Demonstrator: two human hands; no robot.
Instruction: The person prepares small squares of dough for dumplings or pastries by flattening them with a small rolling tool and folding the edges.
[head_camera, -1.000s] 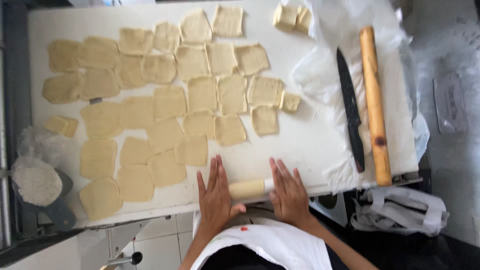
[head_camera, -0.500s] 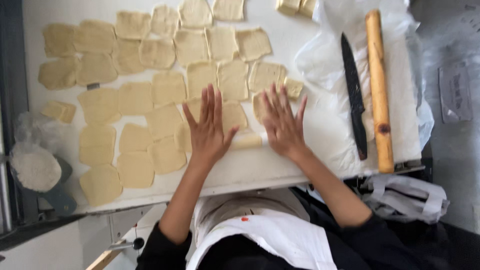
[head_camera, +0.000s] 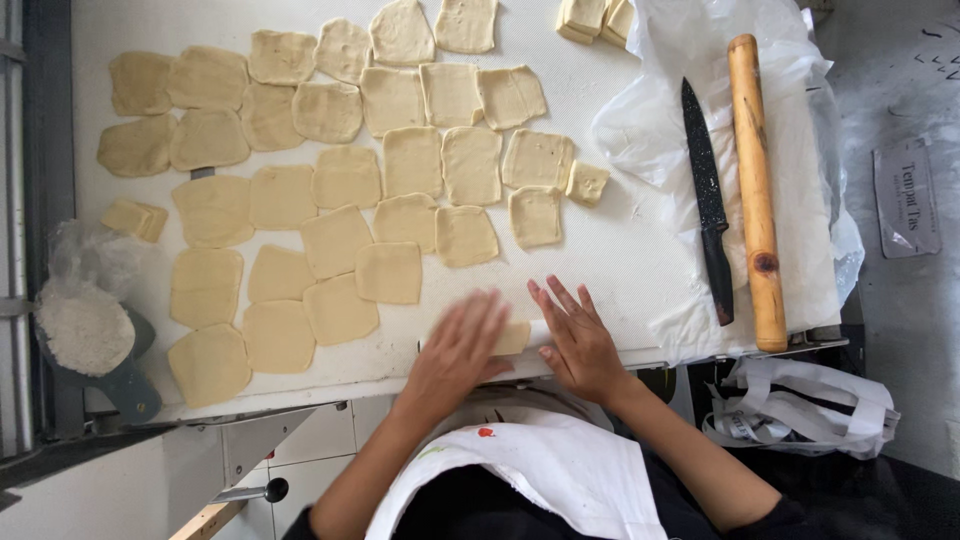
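Flat, both hands (head_camera: 520, 350) on dough piece (head_camera: 512, 338)

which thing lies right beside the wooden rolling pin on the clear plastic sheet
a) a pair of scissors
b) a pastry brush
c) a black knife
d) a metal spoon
c, a black knife lies lengthwise just beside the wooden rolling pin, both resting on the clear plastic sheet at the far side of the white board from the flat dough pieces.
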